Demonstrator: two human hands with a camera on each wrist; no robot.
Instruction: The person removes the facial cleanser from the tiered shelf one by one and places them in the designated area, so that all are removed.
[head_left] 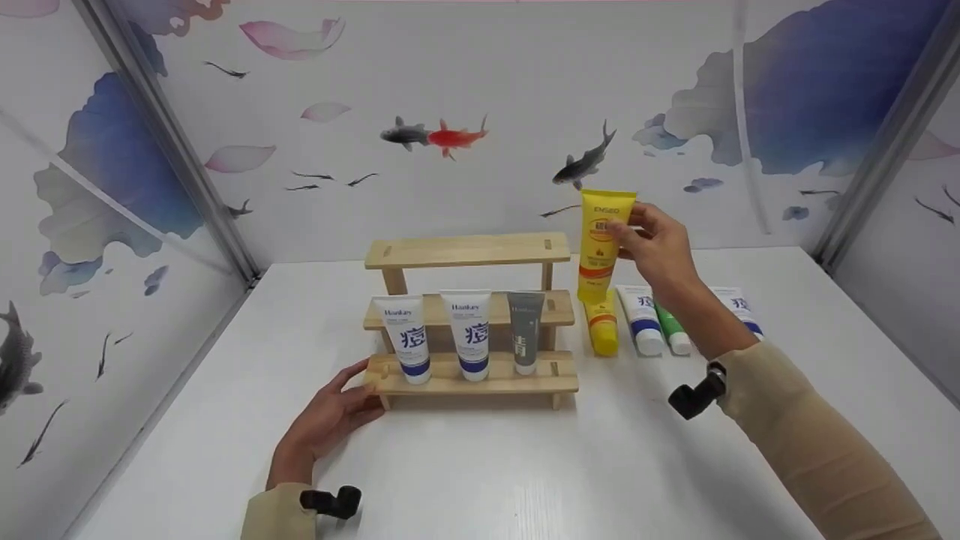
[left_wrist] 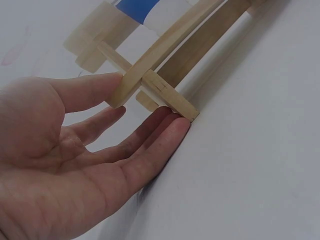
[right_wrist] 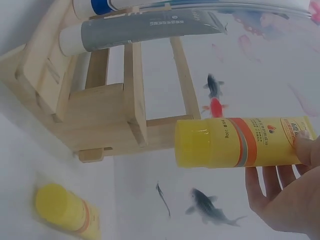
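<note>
My right hand pinches a yellow squeeze tube near its flat upper end, cap down, to the right of a three-tier wooden display rack. In the right wrist view that yellow tube is apart from the rack. My left hand holds the left end of the rack's lowest shelf. Seen from the left wrist, its fingers touch the shelf end and leg. On the lowest shelf stand two white-and-blue tubes and a grey tube, caps down.
Right of the rack, another yellow tube lies on the white table. Beside it are a white-and-blue tube, a green tube and, partly behind my right arm, another white tube. Printed walls enclose the table.
</note>
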